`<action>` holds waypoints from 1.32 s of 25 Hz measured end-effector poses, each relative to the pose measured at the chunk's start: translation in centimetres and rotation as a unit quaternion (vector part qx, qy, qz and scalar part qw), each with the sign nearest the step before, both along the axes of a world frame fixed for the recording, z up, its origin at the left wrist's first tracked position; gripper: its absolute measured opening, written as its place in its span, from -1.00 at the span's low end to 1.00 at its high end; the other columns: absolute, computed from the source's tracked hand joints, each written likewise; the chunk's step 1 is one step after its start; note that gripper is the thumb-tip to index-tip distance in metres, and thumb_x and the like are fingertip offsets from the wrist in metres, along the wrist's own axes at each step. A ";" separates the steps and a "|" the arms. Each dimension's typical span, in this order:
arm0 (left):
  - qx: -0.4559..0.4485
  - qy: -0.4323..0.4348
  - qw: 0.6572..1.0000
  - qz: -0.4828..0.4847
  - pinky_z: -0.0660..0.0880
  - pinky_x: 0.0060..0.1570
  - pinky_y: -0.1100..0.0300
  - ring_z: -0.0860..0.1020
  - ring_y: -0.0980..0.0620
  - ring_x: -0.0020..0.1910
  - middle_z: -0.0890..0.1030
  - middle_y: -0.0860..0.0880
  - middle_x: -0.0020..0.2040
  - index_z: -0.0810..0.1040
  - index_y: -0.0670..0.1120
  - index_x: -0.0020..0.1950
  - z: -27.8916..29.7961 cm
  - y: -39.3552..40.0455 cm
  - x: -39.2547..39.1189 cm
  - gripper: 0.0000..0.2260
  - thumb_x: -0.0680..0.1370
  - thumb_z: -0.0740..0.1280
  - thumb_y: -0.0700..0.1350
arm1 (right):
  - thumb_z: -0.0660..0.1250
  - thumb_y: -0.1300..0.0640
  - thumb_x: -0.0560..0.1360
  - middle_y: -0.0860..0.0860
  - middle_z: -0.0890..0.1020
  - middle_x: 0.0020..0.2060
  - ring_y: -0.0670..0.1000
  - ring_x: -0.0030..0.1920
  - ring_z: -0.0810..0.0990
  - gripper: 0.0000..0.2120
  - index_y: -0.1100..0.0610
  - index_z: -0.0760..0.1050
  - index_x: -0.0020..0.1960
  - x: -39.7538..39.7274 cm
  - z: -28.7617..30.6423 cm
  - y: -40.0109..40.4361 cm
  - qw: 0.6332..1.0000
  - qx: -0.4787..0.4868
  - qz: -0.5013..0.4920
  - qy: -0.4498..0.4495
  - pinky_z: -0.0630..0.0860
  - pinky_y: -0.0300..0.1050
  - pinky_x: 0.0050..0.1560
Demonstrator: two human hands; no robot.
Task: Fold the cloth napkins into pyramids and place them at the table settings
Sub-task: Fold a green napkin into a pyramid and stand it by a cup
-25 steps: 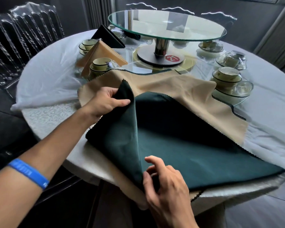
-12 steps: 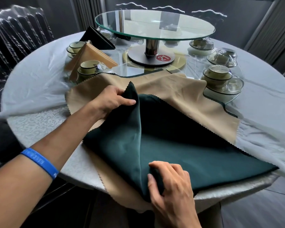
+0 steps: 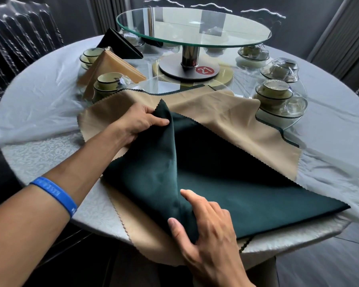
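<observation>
On the round table [image 3: 39,154], a green napkin [image 3: 247,195] is lying over a tan napkin [image 3: 226,119] | cups [image 3: 276,94] and glass turntable [image 3: 193,27] crowding behind | left hand [image 3: 141,121] pinching the raised green corner | right hand [image 3: 205,222] now gripping the fold nearer the edge, fingers spreading.

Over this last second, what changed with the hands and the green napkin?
The right hand closed on the green napkin's near fold half a second ago; now its forefinger is lifted straight while thumb and other fingers hold the fold. The left hand still pinches the raised corner. The tan napkin underneath stayed put.
</observation>
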State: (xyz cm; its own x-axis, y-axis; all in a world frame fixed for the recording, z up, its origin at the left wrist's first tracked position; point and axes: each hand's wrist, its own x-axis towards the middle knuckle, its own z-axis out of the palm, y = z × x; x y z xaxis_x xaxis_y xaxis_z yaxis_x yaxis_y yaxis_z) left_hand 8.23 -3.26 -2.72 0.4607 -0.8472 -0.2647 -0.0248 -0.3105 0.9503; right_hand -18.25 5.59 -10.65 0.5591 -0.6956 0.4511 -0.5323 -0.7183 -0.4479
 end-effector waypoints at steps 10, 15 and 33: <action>-0.058 -0.178 0.981 0.044 0.62 0.03 0.00 0.64 0.00 -0.17 0.68 -0.02 -0.17 0.65 -0.08 -0.10 -1.1 -0.8 0.8 -0.85 0.44 0.54 -0.06 | 0.07 -0.25 0.55 0.05 0.38 0.47 0.13 0.45 0.37 -0.37 0.12 0.43 0.44 0.5 -3.1 1.6 0.971 -0.116 0.047 0.205 0.27 0.11 0.31; -0.092 -0.420 0.895 0.117 0.52 0.00 0.12 0.60 0.05 -0.10 0.64 0.05 -0.10 0.60 0.03 0.01 -2.5 8.1 0.9 -0.75 0.42 0.36 0.13 | 0.07 -0.28 0.52 0.10 0.40 0.45 0.13 0.47 0.33 -0.31 0.17 0.41 0.44 0.4 -3.2 1.6 0.968 -0.129 0.036 0.213 0.25 0.15 0.33; -0.128 -0.133 0.983 0.020 0.41 -0.21 0.32 0.51 0.17 -0.22 0.67 0.02 -0.05 0.68 0.06 0.05 -5.7 14.0 2.7 -0.68 0.31 0.55 -0.03 | -0.04 -0.32 0.58 0.05 0.32 0.51 0.12 0.49 0.30 -0.38 -0.04 0.28 0.52 0.3 -3.1 1.4 0.962 -0.116 0.058 0.240 0.22 0.20 0.35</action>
State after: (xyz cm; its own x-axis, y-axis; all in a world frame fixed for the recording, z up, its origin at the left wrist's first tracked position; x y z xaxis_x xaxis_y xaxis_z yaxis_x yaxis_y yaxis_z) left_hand 10.95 10.70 -8.40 0.5196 -0.8497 0.0896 -0.2754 -0.0673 0.9590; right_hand -17.94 6.96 -13.78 0.8097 -0.5276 0.2569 -0.5479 -0.8365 0.0087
